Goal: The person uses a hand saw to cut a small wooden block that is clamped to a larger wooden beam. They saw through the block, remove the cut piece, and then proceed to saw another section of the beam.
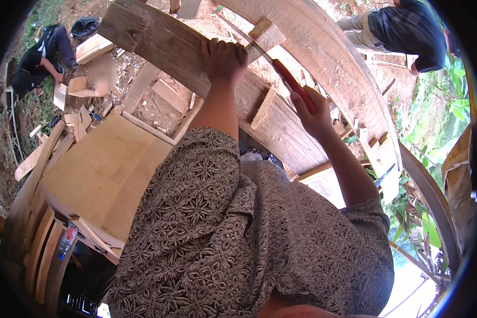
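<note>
My right hand [311,114] is wrapped around the red handle of a saw [298,87]. Its long, thin blade, seen nearly edge-on, reaches up and left across a light wooden block [266,38]. My left hand [225,61] presses down with curled fingers at the near end of that block, partly hiding it. Both block and hand rest on a wide, weathered plank [164,45] running diagonally in front of me. A short wooden strip [264,107] lies across the plank closer to my body.
A large curved timber [328,53] arcs beyond the plank. A flat plywood panel [103,172] is at left, with a bottle [67,241] below it. Offcuts [169,95] litter the ground. One person [40,58] crouches far left; another person [403,34] bends far right.
</note>
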Action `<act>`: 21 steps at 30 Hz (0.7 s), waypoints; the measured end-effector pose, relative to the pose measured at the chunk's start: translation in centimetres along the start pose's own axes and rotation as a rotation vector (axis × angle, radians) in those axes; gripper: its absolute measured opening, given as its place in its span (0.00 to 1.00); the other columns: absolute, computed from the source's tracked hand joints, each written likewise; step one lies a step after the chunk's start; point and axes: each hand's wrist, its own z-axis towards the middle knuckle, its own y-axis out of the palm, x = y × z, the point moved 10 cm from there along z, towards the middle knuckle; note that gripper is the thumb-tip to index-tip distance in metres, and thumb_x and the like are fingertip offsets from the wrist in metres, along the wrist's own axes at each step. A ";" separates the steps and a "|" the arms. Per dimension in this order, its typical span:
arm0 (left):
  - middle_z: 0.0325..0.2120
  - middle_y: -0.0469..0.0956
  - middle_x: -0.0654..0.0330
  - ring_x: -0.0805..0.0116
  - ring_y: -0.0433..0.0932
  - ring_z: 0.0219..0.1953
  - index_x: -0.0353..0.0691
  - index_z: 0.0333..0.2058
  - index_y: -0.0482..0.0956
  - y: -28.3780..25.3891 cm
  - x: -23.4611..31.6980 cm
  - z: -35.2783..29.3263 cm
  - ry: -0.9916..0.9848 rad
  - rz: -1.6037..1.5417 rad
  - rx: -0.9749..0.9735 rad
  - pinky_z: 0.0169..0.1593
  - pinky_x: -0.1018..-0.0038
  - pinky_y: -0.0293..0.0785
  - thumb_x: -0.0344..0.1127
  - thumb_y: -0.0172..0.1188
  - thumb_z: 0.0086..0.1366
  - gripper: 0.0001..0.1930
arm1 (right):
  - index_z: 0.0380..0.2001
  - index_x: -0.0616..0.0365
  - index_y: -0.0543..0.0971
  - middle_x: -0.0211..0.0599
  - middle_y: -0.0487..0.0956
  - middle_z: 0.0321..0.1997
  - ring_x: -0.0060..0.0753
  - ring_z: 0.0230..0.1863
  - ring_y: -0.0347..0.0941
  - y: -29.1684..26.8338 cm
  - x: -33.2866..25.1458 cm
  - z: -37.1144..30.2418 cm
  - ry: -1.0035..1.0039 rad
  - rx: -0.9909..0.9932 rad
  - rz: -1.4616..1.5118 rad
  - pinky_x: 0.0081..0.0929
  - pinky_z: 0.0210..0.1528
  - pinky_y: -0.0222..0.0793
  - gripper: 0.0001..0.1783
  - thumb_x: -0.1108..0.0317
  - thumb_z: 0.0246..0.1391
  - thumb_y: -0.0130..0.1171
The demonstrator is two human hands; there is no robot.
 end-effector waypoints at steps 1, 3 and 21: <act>0.39 0.83 0.57 0.57 0.73 0.56 0.43 0.31 0.83 0.1 0.0 -0.1 -0.003 0.024 -0.029 0.72 0.50 0.50 0.50 0.43 0.72 0.23 | 0.24 0.62 0.73 0.41 0.69 0.18 0.34 0.21 0.64 -1.0 -1.2 -1.0 0.019 -0.004 -0.017 0.36 0.27 0.62 0.20 0.59 0.65 0.63; 0.38 0.83 0.58 0.58 0.72 0.56 0.43 0.31 0.83 0.2 0.1 0.4 0.002 0.063 -0.080 0.72 0.50 0.49 0.51 0.43 0.72 0.24 | 0.23 0.62 0.72 0.38 0.68 0.17 0.31 0.20 0.62 -3.3 -3.6 -2.7 0.063 -0.010 -0.051 0.34 0.26 0.59 0.20 0.61 0.65 0.63; 0.45 0.79 0.57 0.57 0.66 0.63 0.45 0.38 0.83 0.9 0.5 0.8 -0.015 -0.068 -0.262 0.75 0.44 0.41 0.53 0.47 0.69 0.21 | 0.39 0.53 0.82 0.38 0.70 0.17 0.42 0.18 0.71 0.6 -7.3 4.8 0.002 -0.014 -0.261 0.40 0.22 0.65 0.10 0.60 0.65 0.58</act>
